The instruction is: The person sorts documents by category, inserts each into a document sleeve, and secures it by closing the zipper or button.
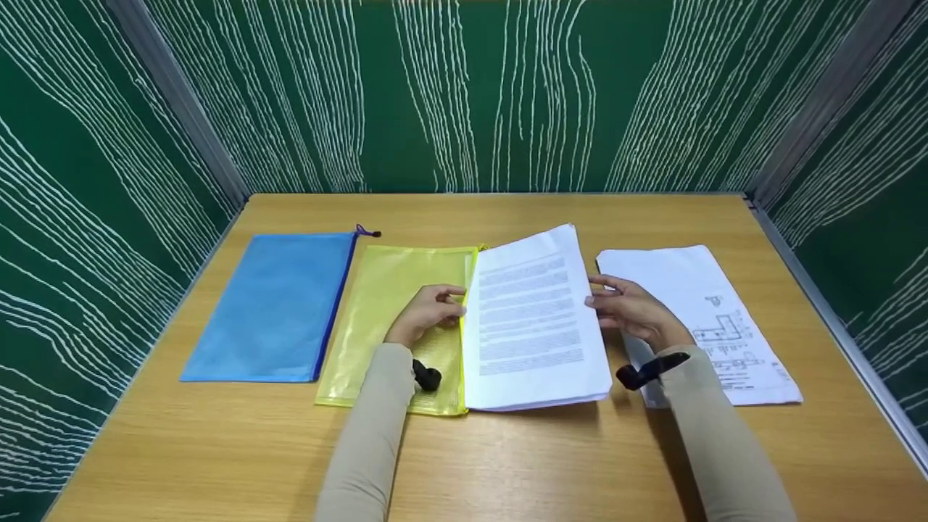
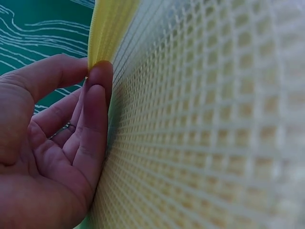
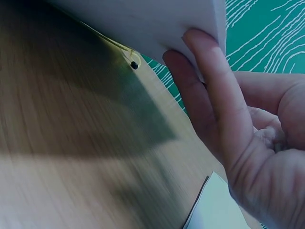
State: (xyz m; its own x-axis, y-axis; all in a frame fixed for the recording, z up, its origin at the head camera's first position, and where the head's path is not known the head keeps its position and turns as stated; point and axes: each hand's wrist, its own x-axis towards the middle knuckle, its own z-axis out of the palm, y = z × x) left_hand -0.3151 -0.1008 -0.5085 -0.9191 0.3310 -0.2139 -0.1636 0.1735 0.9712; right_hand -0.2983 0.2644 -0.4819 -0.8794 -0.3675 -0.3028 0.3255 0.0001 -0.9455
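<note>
A yellow mesh zip pouch (image 1: 391, 319) lies left of centre, its zip edge raised. My left hand (image 1: 429, 312) pinches that edge between thumb and fingers; the left wrist view shows the hand (image 2: 57, 124) on the yellow zip band (image 2: 107, 33). A stack of printed white sheets (image 1: 533, 319) stands tilted against the zip side of the pouch. Its right edge is pinched by my right hand (image 1: 638, 312). In the right wrist view, fingers of the hand (image 3: 238, 109) lie against the back of the sheets (image 3: 157, 24). Whether the sheets' left edge is inside the pouch I cannot tell.
A blue zip pouch (image 1: 272, 308) lies flat at the left of the wooden table (image 1: 464, 464). Another stack of white paper with drawings (image 1: 674, 279) lies at the right, partly under my right forearm. Green walls with white lines (image 1: 486, 94) enclose the table.
</note>
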